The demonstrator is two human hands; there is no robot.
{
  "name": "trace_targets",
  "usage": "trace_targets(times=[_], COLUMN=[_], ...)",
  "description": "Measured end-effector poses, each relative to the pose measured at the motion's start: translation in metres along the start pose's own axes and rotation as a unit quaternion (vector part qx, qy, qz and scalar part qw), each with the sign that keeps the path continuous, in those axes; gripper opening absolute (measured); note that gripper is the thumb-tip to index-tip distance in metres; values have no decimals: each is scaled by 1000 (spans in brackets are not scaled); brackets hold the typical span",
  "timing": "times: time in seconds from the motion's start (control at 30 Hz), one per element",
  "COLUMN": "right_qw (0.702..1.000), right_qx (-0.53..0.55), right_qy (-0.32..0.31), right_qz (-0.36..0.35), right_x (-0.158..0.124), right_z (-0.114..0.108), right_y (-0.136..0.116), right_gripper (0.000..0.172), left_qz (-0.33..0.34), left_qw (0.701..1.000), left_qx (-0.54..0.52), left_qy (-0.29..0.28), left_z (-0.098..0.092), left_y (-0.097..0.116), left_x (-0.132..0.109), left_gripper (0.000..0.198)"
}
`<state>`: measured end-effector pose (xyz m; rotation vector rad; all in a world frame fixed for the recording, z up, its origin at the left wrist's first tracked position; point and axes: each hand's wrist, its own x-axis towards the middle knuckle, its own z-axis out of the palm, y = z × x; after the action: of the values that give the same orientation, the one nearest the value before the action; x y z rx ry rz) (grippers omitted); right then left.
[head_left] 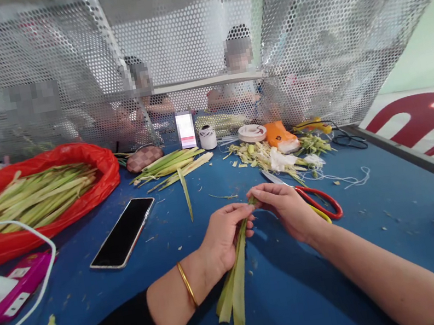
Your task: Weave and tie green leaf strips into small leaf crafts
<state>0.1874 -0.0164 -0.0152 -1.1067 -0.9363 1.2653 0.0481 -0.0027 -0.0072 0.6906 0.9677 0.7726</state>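
My left hand is closed round a small bundle of long green leaf strips, whose wide cut ends hang down toward me. At the bundle's narrow upper end, my right hand pinches the tip between thumb and fingers. Both hands almost touch above the middle of the table. Just beyond my right hand lie scissors with red and yellow handles, partly hidden behind it. A few loose leaf strips rest farther off, left of centre.
A red plastic bag full of leaf strips stands left, near a phone. Leaf scraps, a tape roll, a thread spool and an orange packet sit at the back. Behind a perforated metal screen are people.
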Motion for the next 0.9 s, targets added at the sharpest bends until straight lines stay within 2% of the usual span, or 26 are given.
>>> trace_targets(times=[0.2,0.9], right_qw=[1000,1000], right_qx=[17,-12], right_qy=[7,-4], right_qz=[7,-12], right_x=[0,0], right_z=[0,1], right_y=[-2,-2], right_gripper=[22,14], left_qz=[0,-3], left_qw=[1000,1000], left_qx=[-25,-22], left_qy=[1,-5], left_z=[-3,-4], left_y=[0,-1], left_x=[2,4], left_gripper=[2,5])
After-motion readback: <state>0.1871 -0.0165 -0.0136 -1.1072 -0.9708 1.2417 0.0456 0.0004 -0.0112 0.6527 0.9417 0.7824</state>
